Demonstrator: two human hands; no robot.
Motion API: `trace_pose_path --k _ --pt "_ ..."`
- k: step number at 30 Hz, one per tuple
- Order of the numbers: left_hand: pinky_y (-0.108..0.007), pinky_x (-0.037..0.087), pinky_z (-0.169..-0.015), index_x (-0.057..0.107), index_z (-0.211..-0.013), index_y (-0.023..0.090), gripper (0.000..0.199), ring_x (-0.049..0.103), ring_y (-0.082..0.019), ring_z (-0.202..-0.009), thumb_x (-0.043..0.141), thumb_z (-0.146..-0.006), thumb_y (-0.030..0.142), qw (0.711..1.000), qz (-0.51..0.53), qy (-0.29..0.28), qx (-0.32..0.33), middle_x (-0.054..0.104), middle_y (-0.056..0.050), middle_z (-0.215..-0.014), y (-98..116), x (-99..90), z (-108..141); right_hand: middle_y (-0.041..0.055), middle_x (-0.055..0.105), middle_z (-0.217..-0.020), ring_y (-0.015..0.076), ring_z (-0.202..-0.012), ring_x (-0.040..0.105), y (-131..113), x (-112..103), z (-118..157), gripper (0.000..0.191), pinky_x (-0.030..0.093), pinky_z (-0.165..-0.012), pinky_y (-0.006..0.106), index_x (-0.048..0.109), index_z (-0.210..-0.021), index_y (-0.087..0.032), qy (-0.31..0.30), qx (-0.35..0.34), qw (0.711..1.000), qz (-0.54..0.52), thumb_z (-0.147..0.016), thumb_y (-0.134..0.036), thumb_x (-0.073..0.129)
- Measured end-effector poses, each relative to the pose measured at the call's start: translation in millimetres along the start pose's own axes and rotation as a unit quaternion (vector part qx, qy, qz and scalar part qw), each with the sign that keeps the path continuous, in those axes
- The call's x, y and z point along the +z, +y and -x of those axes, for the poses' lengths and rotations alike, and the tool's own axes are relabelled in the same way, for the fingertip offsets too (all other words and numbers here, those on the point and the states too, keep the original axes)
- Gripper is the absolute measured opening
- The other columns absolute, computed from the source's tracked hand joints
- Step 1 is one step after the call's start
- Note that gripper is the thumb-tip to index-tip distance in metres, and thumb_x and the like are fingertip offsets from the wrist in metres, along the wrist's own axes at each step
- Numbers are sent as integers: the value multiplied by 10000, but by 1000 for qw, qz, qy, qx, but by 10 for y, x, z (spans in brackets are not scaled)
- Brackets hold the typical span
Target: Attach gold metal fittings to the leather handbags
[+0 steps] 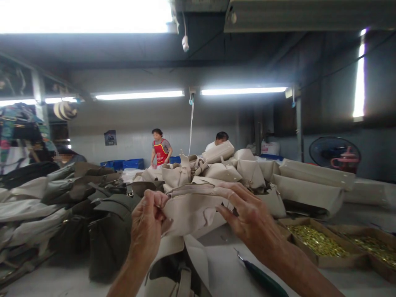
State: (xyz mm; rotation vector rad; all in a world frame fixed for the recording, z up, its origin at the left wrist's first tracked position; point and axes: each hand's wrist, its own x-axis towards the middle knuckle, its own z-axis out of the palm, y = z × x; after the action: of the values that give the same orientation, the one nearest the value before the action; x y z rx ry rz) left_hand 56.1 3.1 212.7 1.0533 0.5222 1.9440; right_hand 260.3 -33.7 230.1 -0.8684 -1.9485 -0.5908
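A small beige zippered pouch is held up in front of me, its zipper running along the top edge. My left hand pinches the pouch's left end with closed fingers. At the right end, my right hand grips it between the thumb below and the fingers on top. Below the pouch, a beige bag with a dark inside lies on the table, partly hidden by the pouch. Nearest my right forearm is an awl-like hook tool with a dark green handle and a thin metal tip.
Cardboard boxes of small gold metal pieces stand at the right. Dark green bags heap up at the left, and beige bags pile across the back. A person in a red apron and another person behind the pile are farther off.
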Motion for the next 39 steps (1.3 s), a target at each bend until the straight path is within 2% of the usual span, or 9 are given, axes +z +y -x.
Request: trace_pose_path --k 5,11,15,18,21,24,30,35,39 --pt "-109 335 -428 382 -609 177 443 367 -66 -548 622 -782 508 997 -7 -76 -19 398 48 -623 -89 123 13 115 604 -1159 286 -1057 573 176 224 -27 446 496 -832 413 541 -1151 -154 -170 27 985 17 -742 -198 714" --pt "-194 444 -578 573 -834 190 322 484 -95 -626 468 -882 491 969 -175 -176 8 522 15 -727 -66 71 34 50 648 -794 210 -778 610 357 269 103 66 434 -702 310 571 -748 -161 -259 100 961 -10 -784 -159 626" --pt "-360 463 -848 412 -1310 232 482 553 -215 -1016 482 -883 443 849 -494 -117 147 561 -80 -1158 -7 -222 392 40 640 -716 189 -686 603 622 249 342 80 430 -623 280 584 -753 -157 -245 237 934 -106 -808 -215 577" --pt "-397 402 -925 446 -1269 189 408 514 -244 -1109 470 -901 363 721 -626 -168 245 561 -98 -1208 -74 -501 792 21 619 -641 154 -518 562 867 222 563 182 450 -489 261 591 -783 -158 -200 395 866 -233 -799 -340 596" --pt "-418 382 -882 483 -1204 157 346 553 -252 -994 473 -904 327 649 -676 -224 267 628 -98 -1067 -246 -664 1075 29 664 -777 142 -583 599 993 213 689 260 512 -472 229 608 -868 -185 -109 473 786 -383 -733 -394 683" --pt "-441 338 -873 549 -1034 180 181 555 -232 -850 481 -904 287 666 -680 -199 234 637 -52 -895 -411 -673 1150 30 678 -986 178 -812 644 941 230 702 301 592 -602 242 643 -906 -224 -32 485 740 -465 -663 -358 760" --pt "-319 351 -710 522 -698 192 298 499 -161 -649 333 -928 175 789 -552 -173 207 551 -3 -646 -469 -595 1057 33 689 -994 271 -1092 585 563 207 687 277 591 -822 403 690 -860 -217 92 479 694 -530 -639 -369 758" --pt "-310 393 -786 522 -608 201 412 525 -144 -590 262 -927 182 831 -478 -167 230 547 6 -565 -321 -512 874 48 710 -957 263 -1070 611 232 143 850 263 528 -919 448 708 -888 -241 70 404 824 -391 -798 -468 610" --pt "-366 419 -880 594 -612 211 374 574 -190 -674 334 -880 232 832 -448 -239 225 589 -29 -596 -263 -414 720 44 708 -994 238 -1002 634 86 137 1122 241 543 -885 401 687 -1001 -293 3 294 903 -313 -839 -446 595"
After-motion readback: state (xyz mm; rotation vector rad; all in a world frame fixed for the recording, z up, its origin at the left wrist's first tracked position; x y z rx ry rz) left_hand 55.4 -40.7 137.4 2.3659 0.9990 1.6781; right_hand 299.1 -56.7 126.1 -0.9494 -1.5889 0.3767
